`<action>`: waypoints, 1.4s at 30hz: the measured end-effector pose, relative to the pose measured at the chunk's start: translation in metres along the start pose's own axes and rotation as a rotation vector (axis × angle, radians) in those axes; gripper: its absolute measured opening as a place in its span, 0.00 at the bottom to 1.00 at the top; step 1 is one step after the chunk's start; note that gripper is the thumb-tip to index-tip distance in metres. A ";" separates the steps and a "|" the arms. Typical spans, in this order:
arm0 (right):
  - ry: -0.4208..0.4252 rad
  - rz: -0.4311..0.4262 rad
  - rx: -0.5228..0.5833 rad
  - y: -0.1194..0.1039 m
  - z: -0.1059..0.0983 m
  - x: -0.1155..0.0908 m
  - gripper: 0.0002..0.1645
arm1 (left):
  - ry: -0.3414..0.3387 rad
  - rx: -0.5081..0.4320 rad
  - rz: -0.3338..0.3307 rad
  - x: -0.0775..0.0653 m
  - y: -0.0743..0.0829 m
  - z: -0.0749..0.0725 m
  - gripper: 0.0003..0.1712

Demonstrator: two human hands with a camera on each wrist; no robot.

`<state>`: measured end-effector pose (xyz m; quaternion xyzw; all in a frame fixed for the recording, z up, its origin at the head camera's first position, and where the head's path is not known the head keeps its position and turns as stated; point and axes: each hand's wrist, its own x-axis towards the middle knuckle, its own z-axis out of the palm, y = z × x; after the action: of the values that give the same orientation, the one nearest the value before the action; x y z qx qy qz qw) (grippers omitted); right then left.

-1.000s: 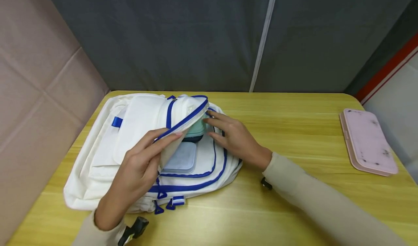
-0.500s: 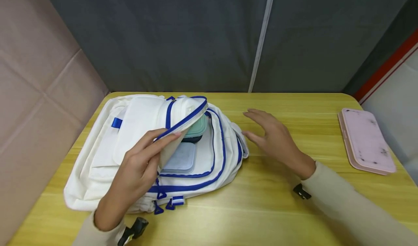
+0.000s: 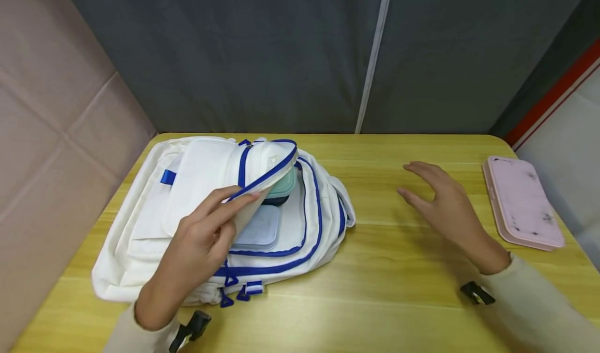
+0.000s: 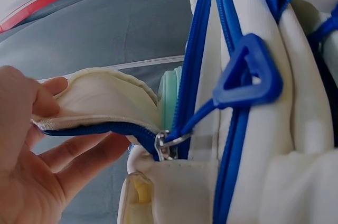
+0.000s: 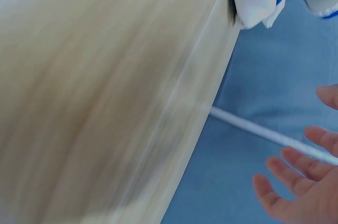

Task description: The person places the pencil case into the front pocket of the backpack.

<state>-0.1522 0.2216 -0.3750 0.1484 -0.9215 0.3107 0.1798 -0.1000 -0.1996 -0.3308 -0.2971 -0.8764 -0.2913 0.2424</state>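
Note:
A white backpack (image 3: pixel 197 186) with blue zippers lies flat on the table, its front pocket unzipped. My left hand (image 3: pixel 197 238) pinches the pocket's blue-edged flap and holds it raised; the left wrist view shows thumb and fingers on either side of the flap (image 4: pixel 105 97). Inside the pocket sit a mint-green case (image 3: pixel 283 185) with a dark base and a pale translucent box (image 3: pixel 260 228), both partly covered by the flap. My right hand (image 3: pixel 445 207) is over the table between backpack and pink case (image 3: pixel 525 202), fingers apart, holding nothing.
The pink case with dark specks lies near the right edge of the wooden table (image 3: pixel 375 290). A grey curtain (image 3: pixel 262 56) hangs behind the table's far edge. Blue zipper pulls (image 3: pixel 227 297) dangle at the backpack's near side.
My right hand has left the mint-green case at the pocket and moved right across the table toward the pink case. The left hand keeps its hold on the flap.

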 end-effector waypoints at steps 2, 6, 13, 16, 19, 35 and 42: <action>0.004 0.023 -0.009 0.006 -0.006 -0.005 0.29 | 0.001 0.030 0.017 -0.001 -0.001 0.000 0.32; 0.017 0.061 -0.023 0.020 -0.015 -0.014 0.29 | -0.001 0.093 0.075 -0.002 -0.003 0.001 0.34; 0.046 0.089 -0.033 0.042 -0.030 -0.031 0.27 | -0.033 0.135 0.103 -0.002 -0.006 0.001 0.40; 0.045 0.115 -0.047 0.051 -0.035 -0.038 0.28 | -0.035 0.136 0.107 -0.002 -0.006 0.000 0.41; 0.036 0.156 -0.075 0.058 -0.041 -0.045 0.29 | -0.039 0.130 0.109 -0.002 -0.006 0.000 0.42; 0.022 0.213 -0.306 0.109 -0.058 -0.062 0.34 | -0.053 0.091 0.081 -0.006 -0.007 0.000 0.41; -0.060 0.320 -0.340 0.126 -0.067 -0.065 0.44 | -0.055 0.065 0.062 -0.005 -0.006 0.002 0.40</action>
<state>-0.1266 0.3703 -0.4183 -0.0228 -0.9773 0.1708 0.1234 -0.1005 -0.2045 -0.3373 -0.3240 -0.8822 -0.2468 0.2364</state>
